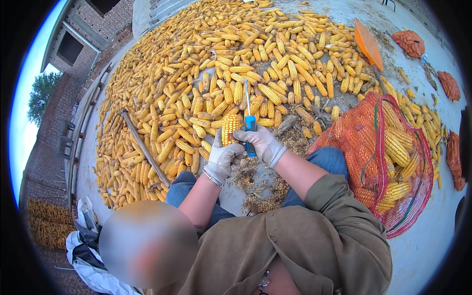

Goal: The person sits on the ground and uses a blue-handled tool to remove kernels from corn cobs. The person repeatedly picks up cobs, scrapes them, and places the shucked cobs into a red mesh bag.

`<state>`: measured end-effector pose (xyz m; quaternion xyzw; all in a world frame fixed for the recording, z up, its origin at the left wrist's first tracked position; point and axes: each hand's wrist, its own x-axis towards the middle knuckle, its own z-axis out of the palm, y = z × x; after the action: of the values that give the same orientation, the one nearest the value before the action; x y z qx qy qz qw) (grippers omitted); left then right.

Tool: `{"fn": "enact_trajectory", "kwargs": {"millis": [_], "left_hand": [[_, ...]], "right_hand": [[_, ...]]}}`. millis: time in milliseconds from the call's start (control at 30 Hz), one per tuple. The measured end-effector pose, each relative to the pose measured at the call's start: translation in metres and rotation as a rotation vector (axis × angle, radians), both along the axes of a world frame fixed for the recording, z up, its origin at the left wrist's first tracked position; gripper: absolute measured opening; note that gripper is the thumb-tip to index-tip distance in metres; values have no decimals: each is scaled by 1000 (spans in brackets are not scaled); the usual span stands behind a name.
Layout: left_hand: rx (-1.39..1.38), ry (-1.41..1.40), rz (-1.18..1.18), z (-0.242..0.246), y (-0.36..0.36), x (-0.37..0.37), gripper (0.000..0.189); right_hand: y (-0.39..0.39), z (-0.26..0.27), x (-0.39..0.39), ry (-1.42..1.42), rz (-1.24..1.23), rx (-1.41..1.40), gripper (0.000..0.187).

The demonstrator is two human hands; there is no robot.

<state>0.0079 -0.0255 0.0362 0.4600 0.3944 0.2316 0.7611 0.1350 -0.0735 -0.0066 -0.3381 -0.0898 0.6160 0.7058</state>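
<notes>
My left hand (pixel 224 156), in a pale work glove, grips a yellow corn cob (pixel 231 128) that stands nearly upright. In my gloved right hand (pixel 261 142) is a screwdriver (pixel 250 123) with a blue and black handle, its metal shaft pointing away from me. My right thumb reaches across to the cob's lower right side. Both hands are close together above the floor between my knees. Just beyond them spreads a large heap of husked corn cobs (pixel 177 92). Loose kernels and chaff (pixel 271 191) litter the concrete below my hands.
An open red mesh sack (pixel 346 136) of cobs stands by my right knee. An orange shovel (pixel 368 46) lies behind it. Left of my hands, a wooden handle (pixel 143 145) rests on the heap. Several filled mesh sacks (pixel 408 43) lie along the right.
</notes>
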Motion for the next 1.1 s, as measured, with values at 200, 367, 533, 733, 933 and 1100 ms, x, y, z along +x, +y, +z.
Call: {"fn": "enact_trajectory", "kwargs": {"millis": [200,367,533,733,933,1100], "left_hand": [[61,-22,-28,3,2,-4,78],[338,44,-41,16,-11,1,79],[163,40,-55,3,-3,-6,85],[179,60,97,-2,2,10,85],[416,37,-23,57,-32,59,42],[724,-180,-575,126,-115,125,60]], "right_hand": [[8,-10,9,-282,-67,131,27],[4,-12,6,-169,-85,164,29],[11,-19,4,-213,-114,119,30],[3,-19,11,-335,-50,-126,30],[19,-59,-15,-491,104,-174,36],[17,-57,-6,-384,85,-131,33]]}}
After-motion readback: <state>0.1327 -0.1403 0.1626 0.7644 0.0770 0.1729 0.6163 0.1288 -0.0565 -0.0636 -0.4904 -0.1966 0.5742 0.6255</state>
